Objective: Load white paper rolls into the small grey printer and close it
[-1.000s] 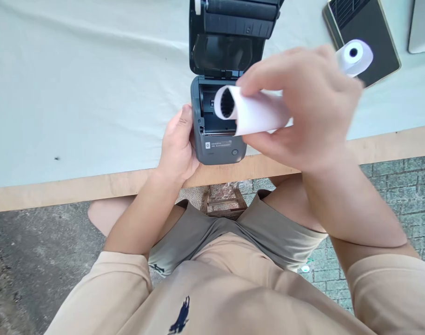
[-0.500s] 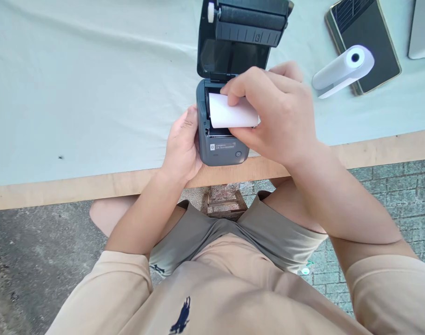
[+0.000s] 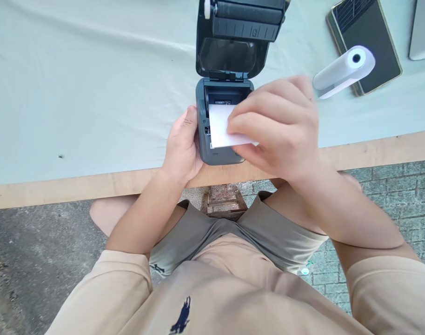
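A small dark grey printer [image 3: 202,139] stands at the table's near edge with its lid [image 3: 233,51] swung up and back. My left hand [image 3: 182,144] is wrapped round the printer's left side, fingers closed on it. My right hand [image 3: 278,125] is over the open paper bay and pinches the loose end of the white paper [image 3: 219,125], which lies drawn out flat over the printer's front. The roll itself is hidden in the bay under my fingers.
A second white paper roll [image 3: 341,70] lies on the pale green tablecloth [image 3: 94,93] at the right, next to a black flat device [image 3: 366,42]. A white object [image 3: 423,28] shows at the far right edge. The table's wooden edge [image 3: 59,190] runs in front of my lap.
My right hand brought the paper roll down from above the printer into its bay, then pulled the paper's end toward me over the front. My left hand stayed on the printer.
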`<act>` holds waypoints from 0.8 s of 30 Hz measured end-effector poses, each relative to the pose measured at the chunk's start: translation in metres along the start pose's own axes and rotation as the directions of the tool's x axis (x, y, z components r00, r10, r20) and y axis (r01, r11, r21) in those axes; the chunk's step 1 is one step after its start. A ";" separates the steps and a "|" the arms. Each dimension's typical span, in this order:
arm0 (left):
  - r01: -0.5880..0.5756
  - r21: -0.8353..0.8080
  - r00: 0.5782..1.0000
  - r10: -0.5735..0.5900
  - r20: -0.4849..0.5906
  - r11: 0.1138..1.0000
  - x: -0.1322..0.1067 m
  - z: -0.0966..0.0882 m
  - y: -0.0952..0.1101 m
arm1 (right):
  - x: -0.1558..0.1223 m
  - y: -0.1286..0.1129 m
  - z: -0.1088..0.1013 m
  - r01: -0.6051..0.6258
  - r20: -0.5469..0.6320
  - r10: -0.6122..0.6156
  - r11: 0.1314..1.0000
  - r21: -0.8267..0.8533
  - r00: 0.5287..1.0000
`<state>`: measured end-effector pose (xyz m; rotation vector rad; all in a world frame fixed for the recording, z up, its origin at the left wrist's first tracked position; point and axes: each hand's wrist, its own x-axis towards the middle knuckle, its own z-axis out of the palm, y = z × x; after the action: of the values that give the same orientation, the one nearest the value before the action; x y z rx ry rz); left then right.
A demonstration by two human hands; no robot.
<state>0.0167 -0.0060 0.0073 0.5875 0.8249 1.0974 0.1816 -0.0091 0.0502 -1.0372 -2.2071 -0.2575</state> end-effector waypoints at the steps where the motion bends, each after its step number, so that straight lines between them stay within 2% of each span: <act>1: 0.002 -0.014 1.000 -0.001 0.008 1.000 0.000 0.000 0.000 | -0.002 -0.001 0.000 0.022 0.011 -0.023 1.000 0.010 1.000; 4: 0.004 -0.030 1.000 -0.003 0.021 1.000 0.001 -0.002 -0.002 | -0.008 -0.004 0.000 0.066 0.088 -0.071 0.997 0.049 0.994; 7: 0.000 -0.026 1.000 0.001 0.016 1.000 0.001 -0.003 -0.002 | -0.013 -0.003 0.002 0.019 0.208 -0.030 0.998 0.058 0.978; 9: 0.010 -0.023 1.000 -0.010 0.011 1.000 0.002 -0.003 -0.002 | -0.015 -0.001 0.003 0.005 0.230 -0.016 0.999 0.050 0.973; 14: 0.035 -0.008 0.999 -0.034 0.014 0.999 0.003 -0.003 -0.001 | -0.017 0.003 0.007 0.101 0.074 -0.105 0.994 0.051 0.992; 18: 0.030 -0.025 0.999 -0.029 0.021 0.999 0.002 -0.004 -0.002 | -0.017 0.006 0.007 0.139 -0.059 -0.132 0.982 0.129 0.989; 21: 0.017 -0.045 0.999 -0.015 0.036 0.999 0.003 -0.004 -0.001 | -0.018 0.009 0.006 0.154 -0.017 -0.154 0.973 0.171 0.988; 24: 0.051 -0.080 0.998 -0.047 0.046 0.996 0.003 -0.005 0.000 | -0.018 0.012 0.006 0.182 0.002 -0.187 0.957 0.224 0.982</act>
<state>0.0133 -0.0031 0.0041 0.5195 0.7495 1.0643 0.1963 -0.0096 0.0326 -0.7166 -2.2950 -0.0764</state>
